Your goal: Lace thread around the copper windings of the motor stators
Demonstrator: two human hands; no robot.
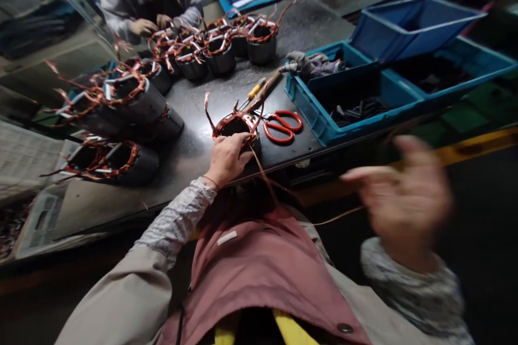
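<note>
Near the table's front edge stands a motor stator [254, 143], a dark cylinder with copper windings and upright lead ends around its top. My left hand [230, 156] grips its near rim, with the fingers bent over the windings. A thin tan cord [262, 170] hangs from the stator over the edge, and a length of it runs across my lap to my right hand [404, 197]. That hand is raised at the right, smeared by motion, with thumb and forefinger apart; the cord appears caught in its lower fingers. Red-handled scissors [283, 126] lie just right of the stator.
More wound stators stand at the left [133, 102] and the back [218, 51]. A yellow-handled tool [257, 89] lies behind the scissors. Blue bins [311, 110] with dark small parts and a rag [313, 63] occupy the right. Across the table, a co-worker's hands [145, 27] touch stators.
</note>
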